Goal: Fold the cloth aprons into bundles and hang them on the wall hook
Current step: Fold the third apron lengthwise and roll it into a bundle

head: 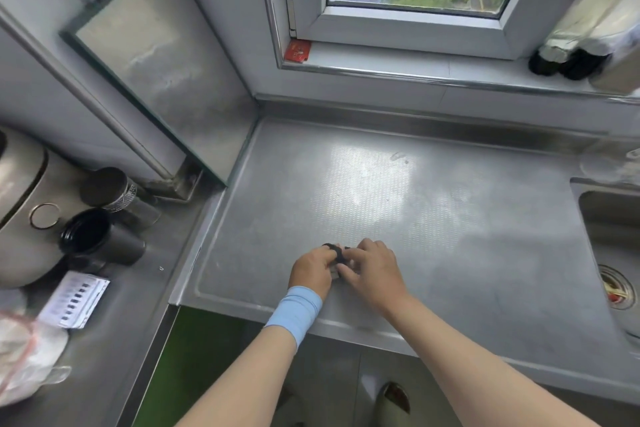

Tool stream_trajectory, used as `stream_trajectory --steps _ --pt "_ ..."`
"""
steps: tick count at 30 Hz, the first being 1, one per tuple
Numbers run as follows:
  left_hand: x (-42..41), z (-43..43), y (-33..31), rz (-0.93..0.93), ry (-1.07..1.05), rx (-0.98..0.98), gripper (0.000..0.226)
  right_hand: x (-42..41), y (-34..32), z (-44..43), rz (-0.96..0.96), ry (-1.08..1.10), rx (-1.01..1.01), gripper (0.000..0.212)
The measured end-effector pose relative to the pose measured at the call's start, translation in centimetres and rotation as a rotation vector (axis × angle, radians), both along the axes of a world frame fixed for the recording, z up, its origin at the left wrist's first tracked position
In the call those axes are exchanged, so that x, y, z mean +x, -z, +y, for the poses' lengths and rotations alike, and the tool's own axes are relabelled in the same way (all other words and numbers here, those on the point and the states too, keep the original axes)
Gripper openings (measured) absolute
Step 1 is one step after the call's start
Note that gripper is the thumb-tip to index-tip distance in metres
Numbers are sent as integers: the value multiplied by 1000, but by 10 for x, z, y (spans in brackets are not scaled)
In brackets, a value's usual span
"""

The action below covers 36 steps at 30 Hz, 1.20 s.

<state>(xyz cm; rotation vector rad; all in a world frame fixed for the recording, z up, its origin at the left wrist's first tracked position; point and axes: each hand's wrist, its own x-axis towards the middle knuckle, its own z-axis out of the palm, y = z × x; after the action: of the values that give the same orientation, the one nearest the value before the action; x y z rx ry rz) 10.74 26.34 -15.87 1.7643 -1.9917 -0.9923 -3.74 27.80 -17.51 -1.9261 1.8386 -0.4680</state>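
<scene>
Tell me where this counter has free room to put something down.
Free: the drainboard between back wall, sink and the left hand and right hand, which pinch a small dark thing. Crowded: left counter, with appliance, cups, paper.

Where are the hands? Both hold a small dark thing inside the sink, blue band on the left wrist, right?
Not inside the sink. The head view shows the left hand and right hand holding the small dark thing at the steel counter.
</scene>
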Motion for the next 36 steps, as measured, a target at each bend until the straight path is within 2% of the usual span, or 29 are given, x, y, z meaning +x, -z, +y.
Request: stream_trajectory --steps 4,8,12,16,19,24,26,29,31,34,36 --pt "4 -2 3 21 13 8 22 4 5 10 -4 86 -13 22" --pt "12 -4 6 -74 114 -23 15 4 -2 8 -40 186 49 20" --pt "10 8 16 17 -16 -87 11 1 -2 4 -44 120 30 13" --pt "2 16 19 104 -102 -69 12 2 4 0 -5 36 -63 31" --pt "1 17 19 145 -212 -12 14 2 6 0 -34 -90 -73 26" --pt "7 12 18 241 -252 37 7 -3 8 -11 71 -150 -25 16" --pt "6 13 16 279 -292 -18 17 0 8 -14 126 -156 -9 14" --pt "8 13 17 195 -335 -63 37 1 7 -13 64 -80 -22 11" --pt "10 9 19 146 -322 42 45 -2 3 -12 -2 -48 3 9" --pt "11 3 16 100 -252 187 36 -2 -9 -14 -115 -2 57 6" --pt "11 2 6 138 -253 246 31 -1 -23 -18 -171 12 107 6"
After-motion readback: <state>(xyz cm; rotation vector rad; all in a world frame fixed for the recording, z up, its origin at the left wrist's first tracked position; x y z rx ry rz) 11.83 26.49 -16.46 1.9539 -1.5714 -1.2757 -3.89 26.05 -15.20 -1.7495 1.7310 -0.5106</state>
